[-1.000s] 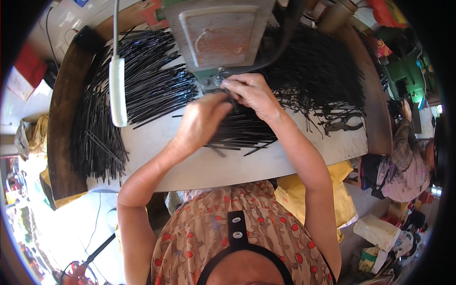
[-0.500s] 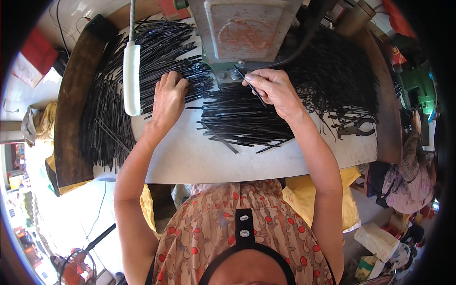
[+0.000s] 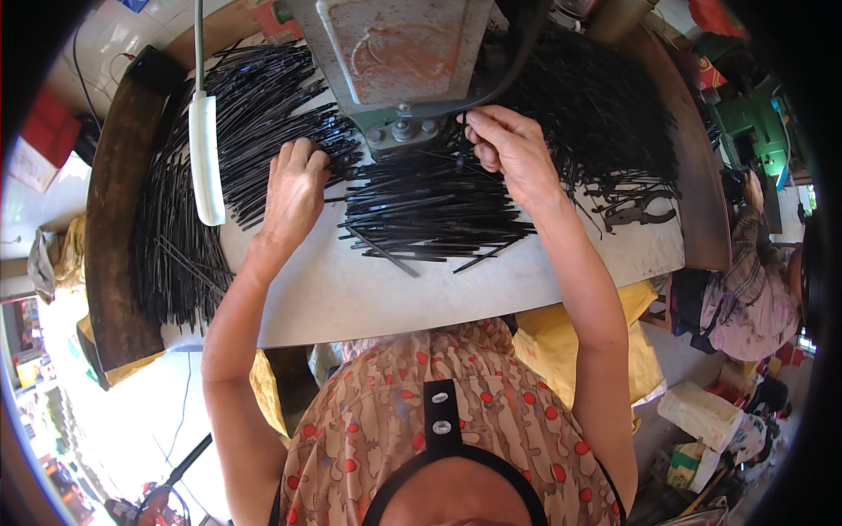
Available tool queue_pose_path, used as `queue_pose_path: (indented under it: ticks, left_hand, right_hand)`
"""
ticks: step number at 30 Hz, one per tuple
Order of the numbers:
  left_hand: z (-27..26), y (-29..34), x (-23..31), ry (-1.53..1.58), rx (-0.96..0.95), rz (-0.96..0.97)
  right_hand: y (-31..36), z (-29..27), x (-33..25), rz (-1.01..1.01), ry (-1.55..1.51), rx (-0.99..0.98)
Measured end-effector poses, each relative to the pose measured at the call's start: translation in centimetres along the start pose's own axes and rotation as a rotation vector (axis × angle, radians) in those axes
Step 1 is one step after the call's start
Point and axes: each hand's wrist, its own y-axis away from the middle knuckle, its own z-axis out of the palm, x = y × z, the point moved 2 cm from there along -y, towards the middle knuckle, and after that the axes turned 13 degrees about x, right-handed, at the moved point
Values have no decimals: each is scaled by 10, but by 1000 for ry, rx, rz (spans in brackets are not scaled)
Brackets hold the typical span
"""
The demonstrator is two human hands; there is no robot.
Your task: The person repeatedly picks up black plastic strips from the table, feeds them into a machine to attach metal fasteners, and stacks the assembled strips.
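My left hand (image 3: 296,186) rests at the edge of the left heap of thin black strips (image 3: 263,123). Its fingers are curled down and closed; the fingertips, and whatever they grip, are hidden. Close beside the base of a grey-green machine (image 3: 399,53), my right hand (image 3: 516,149) pinches a thin black strip (image 3: 462,131) between thumb and fingers. Much of that strip blends into the dark background. Below the machine, between my hands, lies a middle pile of black strips (image 3: 430,219), mostly lying crosswise.
A white lamp (image 3: 206,162) on a bendable neck hangs over the left heap. Tangled black pieces (image 3: 605,114) cover the right side of the white tabletop (image 3: 351,307), with pliers (image 3: 645,213) beside them. Curved wooden boards (image 3: 118,254) edge the table. Another person (image 3: 750,298) sits at the far right.
The whole view has shifted, so the table appears further left. My right hand has moved closer to the machine, and the strip in it has tilted. My left hand stays by the left heap.
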Motion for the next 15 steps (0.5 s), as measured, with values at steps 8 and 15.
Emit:
queue_pose_path:
  ticks: [8, 15]
  left_hand:
    - [-8, -23, 31, 62, 149, -43]
    - [3, -30, 42, 236, 67, -246]
  right_hand:
    - [6, 23, 9, 71, -339, 36]
    - [5, 32, 16, 160, -509, 77]
